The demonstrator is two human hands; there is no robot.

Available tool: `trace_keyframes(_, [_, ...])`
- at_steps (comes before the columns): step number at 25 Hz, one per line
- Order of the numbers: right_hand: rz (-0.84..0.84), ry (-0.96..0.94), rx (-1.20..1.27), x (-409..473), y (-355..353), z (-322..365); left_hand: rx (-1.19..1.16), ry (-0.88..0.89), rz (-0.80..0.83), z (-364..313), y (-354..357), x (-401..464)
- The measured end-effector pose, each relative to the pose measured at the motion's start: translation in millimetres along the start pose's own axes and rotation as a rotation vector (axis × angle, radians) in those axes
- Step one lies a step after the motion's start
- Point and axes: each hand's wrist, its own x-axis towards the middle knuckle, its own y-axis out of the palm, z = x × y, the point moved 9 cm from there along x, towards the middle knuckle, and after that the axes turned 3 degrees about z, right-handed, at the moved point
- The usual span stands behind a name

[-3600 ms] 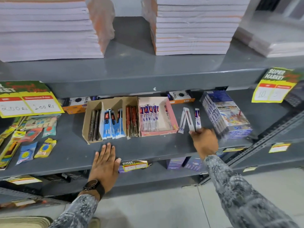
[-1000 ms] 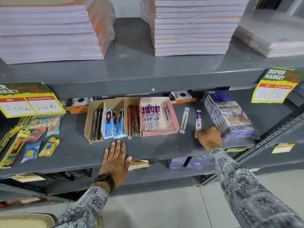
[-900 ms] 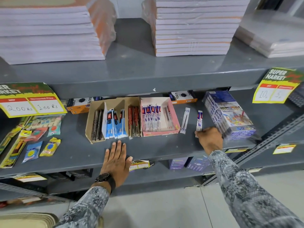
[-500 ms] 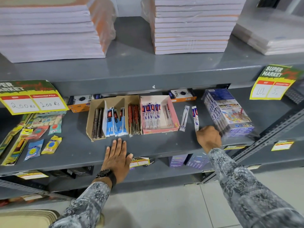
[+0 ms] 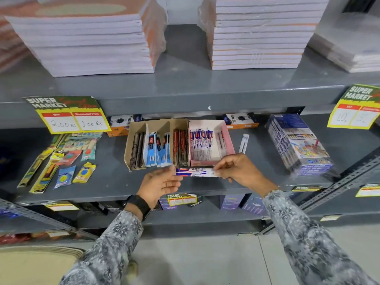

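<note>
- On the middle shelf (image 5: pixel 115 182), the pen packet (image 5: pixel 195 172) lies crosswise between the left hand (image 5: pixel 159 185) and the right hand (image 5: pixel 240 170), just near of the open box (image 5: pixel 229 140).
- The divided box (image 5: pixel 158 125) touches the open box's left side.
- A loose packet (image 5: pixel 244 142) lies just right of the open box, and a bundle of boxes (image 5: pixel 298 145) stands further right.
- Paper stacks (image 5: pixel 257 38) sit on the shelf above.

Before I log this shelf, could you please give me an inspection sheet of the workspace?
Surface: grey shelf, middle tier.
Job's things: pen packet held level before the pink box of like packets.
Clutter: loose packet right of that box; cardboard box left; boxed sets further right.
Hands: right hand pinches the packet's right end; left hand at its left end, grip unclear.
Cables: nothing seen.
Surroundings: notebook stacks above; price tags.
</note>
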Motion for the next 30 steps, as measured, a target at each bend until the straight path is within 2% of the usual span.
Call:
trace_keyframes(3, [-0.029, 0.037, -0.005, 0, 0, -2, -0.047, 0.038, -0.056, -2, -3, -5])
trace_keyframes(7, [0.134, 0.126, -0.14, -7, 11, -7, -0.064, 0.103, -0.089, -8, -8, -1])
trace_keyframes(9, [0.069, 0.162, -0.078, -4, 3, -7, 0.004, 0.157, -0.167, -9, -13, 1])
trace_keyframes(11, [-0.213, 0.194, 0.091, 4, -23, -9, 0.38, 0.222, -0.327, -10, -28, -1])
trace_keyframes(13, [-0.495, 0.228, 0.206, 12, -43, -11, 0.88, 0.219, -0.326, 2, -29, -1])
trace_keyframes(15, [-0.604, 0.272, 0.213, 24, -45, -10, 1.209, 0.199, -0.205, 26, -23, 6])
trace_keyframes(17, [-0.575, 0.311, 0.128, 38, -39, -9, 1.38, 0.207, -0.154, 41, -19, 11])
trace_keyframes(20, [-0.511, 0.313, -0.206, 42, -36, -7, 1.409, 0.207, -0.159, 47, -21, 14])
trace_keyframes(22, [-0.592, 0.283, -0.377, 28, -46, -7, 1.436, 0.205, -0.159, 48, -21, 14])
trace_keyframes(24, [-0.735, 0.289, -0.393, 9, -67, -19, 1.458, 0.2, -0.18, 49, -21, 16])
trace_keyframes(26, [-0.802, 0.381, -0.358, -2, -86, -42, 1.48, 0.188, -0.216, 50, -22, 19])
trace_keyframes(30, [-0.678, 0.492, -0.458, 6, -84, -72, 1.516, 0.185, -0.229, 56, -22, 23])
